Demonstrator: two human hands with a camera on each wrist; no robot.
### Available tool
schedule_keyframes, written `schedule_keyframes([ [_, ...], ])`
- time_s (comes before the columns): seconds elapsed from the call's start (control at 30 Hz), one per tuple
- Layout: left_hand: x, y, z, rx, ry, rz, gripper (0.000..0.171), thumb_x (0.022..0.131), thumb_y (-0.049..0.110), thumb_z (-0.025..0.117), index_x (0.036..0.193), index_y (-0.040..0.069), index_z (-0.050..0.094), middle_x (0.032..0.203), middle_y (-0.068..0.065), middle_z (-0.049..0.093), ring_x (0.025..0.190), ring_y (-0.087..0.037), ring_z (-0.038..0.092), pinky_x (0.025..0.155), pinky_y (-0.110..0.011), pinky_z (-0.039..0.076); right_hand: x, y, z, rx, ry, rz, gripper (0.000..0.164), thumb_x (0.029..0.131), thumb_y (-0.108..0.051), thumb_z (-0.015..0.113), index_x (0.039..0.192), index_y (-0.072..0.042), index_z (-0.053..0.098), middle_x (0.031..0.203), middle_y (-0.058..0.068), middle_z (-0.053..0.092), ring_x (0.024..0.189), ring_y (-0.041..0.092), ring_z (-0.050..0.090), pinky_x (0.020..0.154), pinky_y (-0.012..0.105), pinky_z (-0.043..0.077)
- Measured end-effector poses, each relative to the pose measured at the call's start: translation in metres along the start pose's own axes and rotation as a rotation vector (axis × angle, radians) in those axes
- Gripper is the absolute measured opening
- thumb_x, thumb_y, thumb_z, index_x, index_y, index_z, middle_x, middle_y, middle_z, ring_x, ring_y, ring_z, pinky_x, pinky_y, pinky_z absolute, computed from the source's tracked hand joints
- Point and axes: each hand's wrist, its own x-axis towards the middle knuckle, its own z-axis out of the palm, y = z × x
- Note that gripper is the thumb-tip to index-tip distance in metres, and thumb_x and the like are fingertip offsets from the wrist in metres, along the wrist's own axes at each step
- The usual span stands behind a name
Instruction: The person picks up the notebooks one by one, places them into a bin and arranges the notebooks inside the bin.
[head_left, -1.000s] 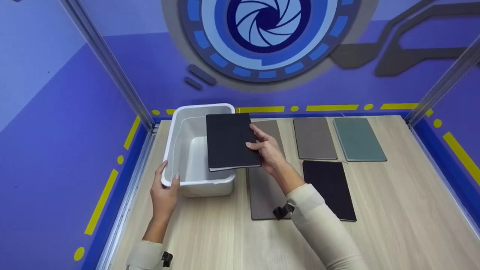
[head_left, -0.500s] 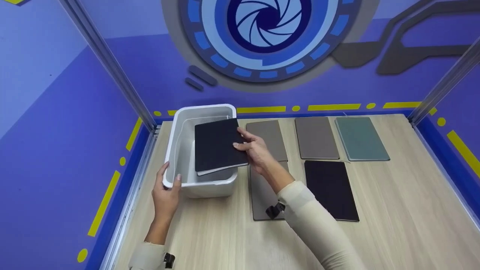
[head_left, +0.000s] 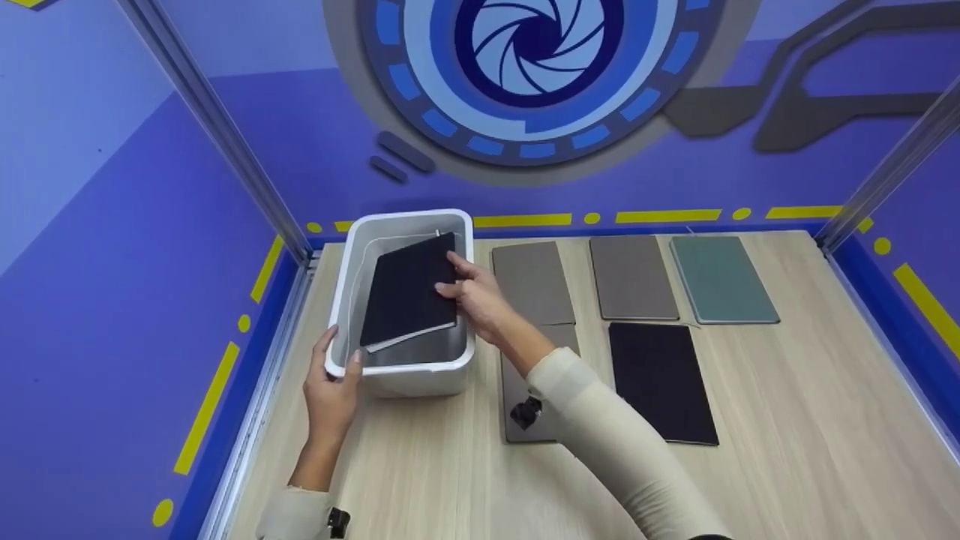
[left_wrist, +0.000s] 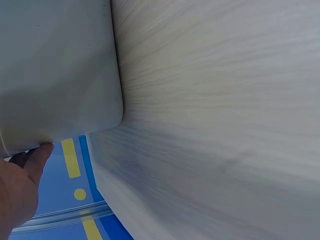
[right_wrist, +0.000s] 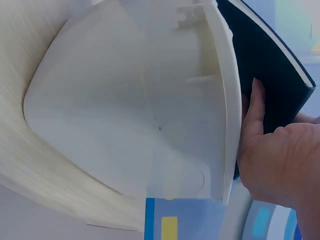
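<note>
In the head view my right hand [head_left: 478,297] pinches a black notebook [head_left: 409,292] by its right edge, thumb on the cover. The notebook is tilted over the mouth of a white plastic bin [head_left: 420,381], its left side lower than the right. From the right wrist view, the notebook [right_wrist: 272,70] shows beyond the rim of the bin [right_wrist: 125,100], and my right hand [right_wrist: 280,150] is right at that rim. My left hand [head_left: 331,397] grips the bin's near left corner, thumb over the rim. In the left wrist view, fingers [left_wrist: 37,162] lie against the bin's wall [left_wrist: 60,75].
Right of the bin, two taupe notebooks [head_left: 532,281] [head_left: 517,375] lie one behind the other. Farther right are another taupe notebook [head_left: 634,277], a green notebook [head_left: 724,277] and a second black notebook [head_left: 661,382]. Blue panels [head_left: 285,150] wall the wooden table [head_left: 810,420].
My right hand has carried the black notebook leftward from the bin's right side to over its mouth, tilting it more steeply. My left hand keeps its hold on the bin's corner.
</note>
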Motion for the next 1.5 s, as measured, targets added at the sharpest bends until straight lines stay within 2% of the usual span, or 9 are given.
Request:
schedule_keyframes([
  [0.07,0.000,0.001,0.001,0.001,0.009,0.002,0.062,0.098,0.018,0.073,0.156,0.024,0.055,0.124,-0.018,0.071,0.089,-0.011,0.060,0.075,-0.015,0.047,0.003,0.000,0.005,-0.047,-0.040,0.032,0.080,0.099,0.009,0.053,0.171,-0.009,0.023,0.170,0.024,0.035,0.145,0.040,0.054,0.120,0.055,0.045],
  [0.17,0.000,0.002,0.002,-0.003,0.017,0.001,0.061,0.097,0.019,0.075,0.155,0.024,0.056,0.122,-0.019,0.073,0.092,-0.012,0.062,0.077,-0.014,0.046,0.001,-0.002,0.009,-0.170,-0.107,0.099,0.082,0.098,0.007,0.052,0.171,-0.006,0.017,0.172,0.028,0.027,0.149,0.044,0.048,0.122,0.061,0.041],
  [0.3,0.000,0.004,0.003,-0.008,0.012,0.007,0.062,0.096,0.018,0.075,0.155,0.021,0.056,0.139,-0.018,0.070,0.109,-0.021,0.065,0.085,-0.012,0.047,-0.006,-0.004,0.009,-0.266,-0.154,0.140,0.084,0.095,0.005,0.052,0.171,-0.003,0.017,0.178,0.026,0.011,0.157,0.045,0.037,0.124,0.065,0.035],
  [0.5,0.001,0.004,0.004,-0.016,0.015,0.025,0.061,0.097,0.017,0.074,0.155,0.021,0.056,0.138,-0.015,0.070,0.094,-0.016,0.064,0.078,-0.012,0.048,-0.009,-0.007,0.002,-0.202,-0.177,0.110,0.080,0.096,0.008,0.050,0.170,-0.003,0.022,0.178,0.025,0.015,0.156,0.045,0.034,0.121,0.062,0.042],
  [0.67,0.001,0.003,0.004,-0.014,0.019,0.031,0.060,0.096,0.016,0.074,0.154,0.019,0.057,0.147,-0.014,0.067,0.110,-0.017,0.061,0.090,-0.011,0.044,-0.009,-0.012,-0.003,-0.140,-0.166,0.113,0.071,0.105,-0.006,0.055,0.170,-0.008,0.026,0.174,0.025,0.025,0.161,0.045,0.029,0.119,0.063,0.043],
  [0.8,0.002,0.003,0.004,-0.001,0.017,0.026,0.061,0.097,0.016,0.074,0.155,0.020,0.056,0.146,-0.015,0.067,0.107,-0.022,0.061,0.085,-0.011,0.045,-0.009,-0.016,-0.006,-0.093,-0.151,0.105,0.065,0.109,-0.018,0.056,0.168,-0.009,0.032,0.173,0.023,0.028,0.161,0.046,0.029,0.120,0.060,0.044],
  [1.0,0.004,0.003,0.003,0.008,0.001,0.014,0.062,0.098,0.018,0.073,0.157,0.021,0.053,0.154,-0.011,0.062,0.110,-0.020,0.060,0.083,-0.010,0.045,-0.014,-0.025,-0.016,-0.091,-0.112,0.047,0.053,0.109,-0.023,0.057,0.159,-0.004,0.048,0.166,0.020,0.045,0.146,0.038,0.054,0.114,0.048,0.053],
  [1.2,0.003,0.002,0.004,0.018,0.000,0.019,0.062,0.097,0.019,0.074,0.156,0.019,0.054,0.153,-0.014,0.063,0.116,-0.025,0.062,0.089,-0.009,0.043,-0.027,-0.035,-0.042,-0.114,-0.075,-0.008,0.045,0.109,-0.024,0.058,0.149,-0.005,0.059,0.140,0.017,0.066,0.116,0.023,0.070,0.098,0.037,0.060],
  [1.5,0.000,0.000,0.002,0.019,0.007,0.010,0.063,0.097,0.018,0.074,0.156,0.019,0.054,0.149,-0.017,0.065,0.117,-0.028,0.064,0.090,-0.008,0.041,-0.061,-0.038,-0.112,-0.182,-0.008,-0.036,0.045,0.110,-0.030,0.058,0.148,-0.008,0.060,0.135,0.005,0.070,0.117,0.019,0.070,0.103,0.041,0.057],
])
